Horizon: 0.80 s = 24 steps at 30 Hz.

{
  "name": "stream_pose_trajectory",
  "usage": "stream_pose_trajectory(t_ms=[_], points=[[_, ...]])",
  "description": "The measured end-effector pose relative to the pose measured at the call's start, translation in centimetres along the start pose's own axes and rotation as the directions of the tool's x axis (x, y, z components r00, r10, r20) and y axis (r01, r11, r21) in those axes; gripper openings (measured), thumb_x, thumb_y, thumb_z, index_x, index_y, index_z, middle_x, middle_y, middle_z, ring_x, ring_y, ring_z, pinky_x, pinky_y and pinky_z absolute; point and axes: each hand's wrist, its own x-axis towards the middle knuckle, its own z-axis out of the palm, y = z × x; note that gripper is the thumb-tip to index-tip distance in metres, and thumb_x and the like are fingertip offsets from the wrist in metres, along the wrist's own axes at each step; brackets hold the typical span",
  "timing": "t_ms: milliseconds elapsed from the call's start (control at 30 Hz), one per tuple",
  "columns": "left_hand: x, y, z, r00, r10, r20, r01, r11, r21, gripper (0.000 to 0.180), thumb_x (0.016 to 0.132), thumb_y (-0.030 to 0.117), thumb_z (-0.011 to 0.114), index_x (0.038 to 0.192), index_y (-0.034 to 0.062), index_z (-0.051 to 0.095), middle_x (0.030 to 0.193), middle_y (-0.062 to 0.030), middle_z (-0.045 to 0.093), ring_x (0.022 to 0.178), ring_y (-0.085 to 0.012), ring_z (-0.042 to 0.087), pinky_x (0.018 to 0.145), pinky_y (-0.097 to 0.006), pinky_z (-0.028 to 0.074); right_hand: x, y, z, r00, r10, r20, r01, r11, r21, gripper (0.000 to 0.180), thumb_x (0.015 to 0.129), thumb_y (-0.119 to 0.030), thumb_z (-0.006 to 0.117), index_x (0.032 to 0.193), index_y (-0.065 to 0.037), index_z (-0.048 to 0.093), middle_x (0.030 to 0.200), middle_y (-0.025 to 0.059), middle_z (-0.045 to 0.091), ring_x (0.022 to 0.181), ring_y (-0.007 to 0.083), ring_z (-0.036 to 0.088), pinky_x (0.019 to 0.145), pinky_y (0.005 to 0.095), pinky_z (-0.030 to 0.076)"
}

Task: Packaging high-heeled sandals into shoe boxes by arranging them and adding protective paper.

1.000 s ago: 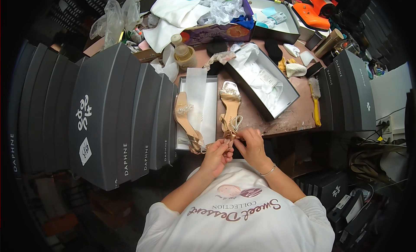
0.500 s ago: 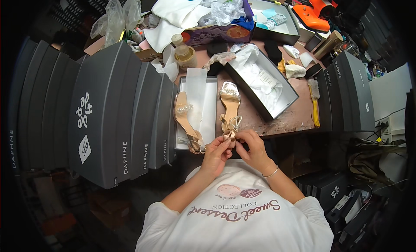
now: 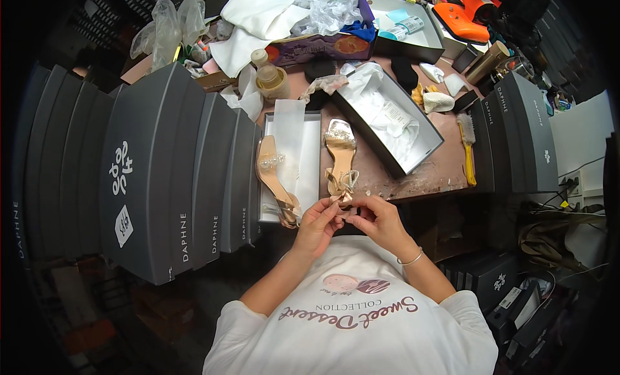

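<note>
A rose-gold sandal [image 3: 340,157] with a jewelled toe strap and a pearl-trimmed bow lies toe away from me at the table's front edge. At its heel end my left hand [image 3: 316,225] is closed, thumb and fingers pinching the ankle part. Close beside it, my right hand [image 3: 382,228] pinches too. A small pale, see-through piece shows between the fingertips; its kind is unclear. The matching sandal [image 3: 270,162] rests on its side, to the left, in a shallow white-lined box part [image 3: 311,172] with a strip of white tissue [image 3: 289,133].
Dark shoe boxes [image 3: 152,175] stand in a row at left, others [image 3: 513,133] at right. An open shoe box [image 3: 413,149] with white paper lies beyond the sandal. A yellow-handled brush [image 3: 469,152] lies at right, a pump bottle [image 3: 271,81] behind. Cartons and plastic bags crowd the back.
Both hands have shifted slightly down toward me at the sandal's heel. A pale see-through piece now shows between the fingertips. The view has moved slightly.
</note>
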Motion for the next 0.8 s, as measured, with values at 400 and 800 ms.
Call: stream_pose_trajectory(t_ms=[400,800], points=[[-0.1,-0.2,-0.2,0.988,-0.108,-0.112,0.118,0.989,0.087,0.016,0.094,0.022,0.06,0.1,0.007,0.058,0.079,0.0011,0.058,0.065,-0.0074,0.053,0.058,-0.022,0.045,0.4,2.8,3.3,0.972,0.237,0.001,-0.208,0.852,0.48,0.014,0.088,-0.01,0.064,0.098,0.001,0.065,0.081,0.0027,0.063,0.071,0.0118,0.059,0.062,0.0244,0.047],[-0.4,-0.6,0.2,0.99,-0.076,-0.117,0.082,0.995,0.05,0.013,0.093,0.017,0.061,0.1,0.0057,0.061,0.081,0.0015,0.059,0.067,-0.0061,0.053,0.06,-0.021,0.046,0.4,2.7,3.5,0.824,0.472,0.314,-0.473,0.266,0.84,0.012,0.089,-0.012,0.064,0.097,-0.004,0.062,0.08,-0.0022,0.059,0.065,0.0042,0.048,0.059,0.0185,0.04]])
